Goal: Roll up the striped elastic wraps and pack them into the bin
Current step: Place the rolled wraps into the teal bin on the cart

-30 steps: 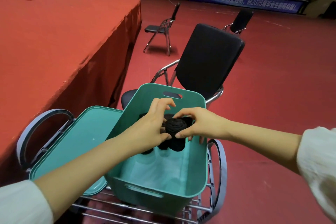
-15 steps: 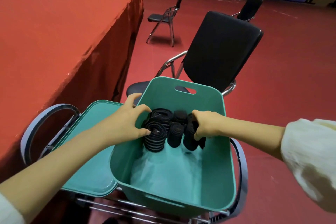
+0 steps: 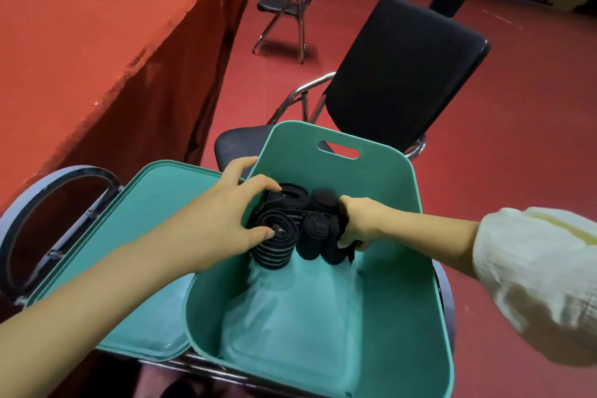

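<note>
Now: teal flat lid (image 3: 135,236) lying left of teal plastic bin (image 3: 397,268). Left hand (image 3: 226,216) reaches over bin's left wall, fingers and thumb curled round leftmost of black striped elastic wrap rolls (image 3: 277,236). Right hand (image 3: 361,223) curls round rightmost rolls. Rolls clustered at bin's far end. Black padded chair (image 3: 403,74) behind bin.

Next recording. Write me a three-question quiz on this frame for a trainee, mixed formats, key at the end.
1. True or false: the left hand and right hand both hold rolled wraps inside the teal bin.
2. Where is the teal lid? A) closed on the bin; B) lying beside the bin, on the person's left; C) out of view.
3. Short answer: which hand holds the striped roll?
Key: 1 true; 2 B; 3 left hand.
</note>
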`<state>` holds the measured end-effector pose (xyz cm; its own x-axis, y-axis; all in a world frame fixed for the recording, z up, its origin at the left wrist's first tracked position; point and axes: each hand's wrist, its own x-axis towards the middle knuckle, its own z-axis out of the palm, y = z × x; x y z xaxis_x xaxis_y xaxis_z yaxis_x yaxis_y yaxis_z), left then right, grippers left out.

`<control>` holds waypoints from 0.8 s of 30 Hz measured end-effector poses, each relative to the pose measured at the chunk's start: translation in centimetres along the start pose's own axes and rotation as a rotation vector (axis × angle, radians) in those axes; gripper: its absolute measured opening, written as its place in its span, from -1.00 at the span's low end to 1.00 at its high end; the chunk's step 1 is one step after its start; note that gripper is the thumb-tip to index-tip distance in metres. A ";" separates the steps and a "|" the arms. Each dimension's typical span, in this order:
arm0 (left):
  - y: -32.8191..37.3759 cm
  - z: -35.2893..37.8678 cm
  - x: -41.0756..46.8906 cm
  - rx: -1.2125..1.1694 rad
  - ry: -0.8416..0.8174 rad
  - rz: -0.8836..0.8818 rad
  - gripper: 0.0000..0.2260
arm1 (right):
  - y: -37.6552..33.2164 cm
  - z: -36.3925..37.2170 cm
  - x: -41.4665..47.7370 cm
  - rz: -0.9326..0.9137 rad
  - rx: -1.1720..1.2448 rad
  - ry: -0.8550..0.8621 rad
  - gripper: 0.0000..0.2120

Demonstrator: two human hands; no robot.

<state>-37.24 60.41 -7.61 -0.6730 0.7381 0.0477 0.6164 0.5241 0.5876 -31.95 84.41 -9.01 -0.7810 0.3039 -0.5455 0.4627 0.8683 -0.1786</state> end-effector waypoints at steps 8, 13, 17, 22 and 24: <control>-0.3 0.1 0.4 -0.032 0.017 0.025 -0.57 | 0.7 0.1 0.2 0.034 -0.077 -0.039 -0.36; 0.0 -0.1 -0.1 0.015 -0.010 0.010 -0.58 | 0.2 0.4 -0.5 0.068 -0.052 -0.051 -0.31; 0.1 -0.5 -0.4 0.072 -0.016 0.001 -0.58 | -0.6 0.0 -1.7 0.037 -0.166 -0.011 -0.32; 1.1 -1.1 -0.9 0.144 0.016 -0.007 -0.58 | -0.5 -1.7 -3.8 -0.042 -0.119 0.086 -0.46; 1.8 -1.5 -1.2 0.167 0.026 -0.012 -0.58 | -0.4 -2.4 -4.8 -0.111 -0.110 0.129 -0.49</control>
<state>-35.95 59.84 -5.42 -0.6898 0.7212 0.0636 0.6660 0.5977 0.4463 -29.38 83.50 -4.36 -0.8754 0.2457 -0.4164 0.3277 0.9347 -0.1373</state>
